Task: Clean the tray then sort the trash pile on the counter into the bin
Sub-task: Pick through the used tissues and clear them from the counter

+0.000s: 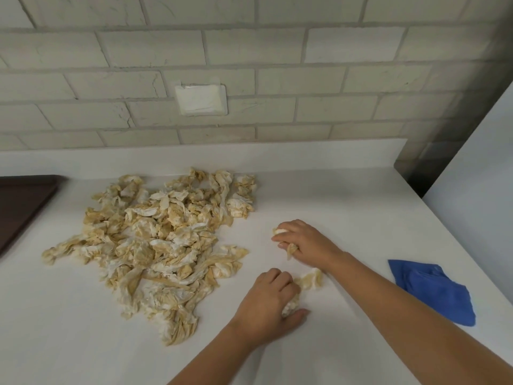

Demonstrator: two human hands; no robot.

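Trash pile (155,245) of crumpled, yellow-stained paper spread on counter (347,190), paper scraps (312,279) set apart at right, dark brown tray (19,209) flat at left.

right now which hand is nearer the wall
The right hand, gripping a stained wad right of the pile; the left hand grips a second wad closer to the person.

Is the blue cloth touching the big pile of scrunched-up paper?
Apart. The head view shows the blue cloth at the right and the paper pile at the left, with a wide stretch of bare counter between them.
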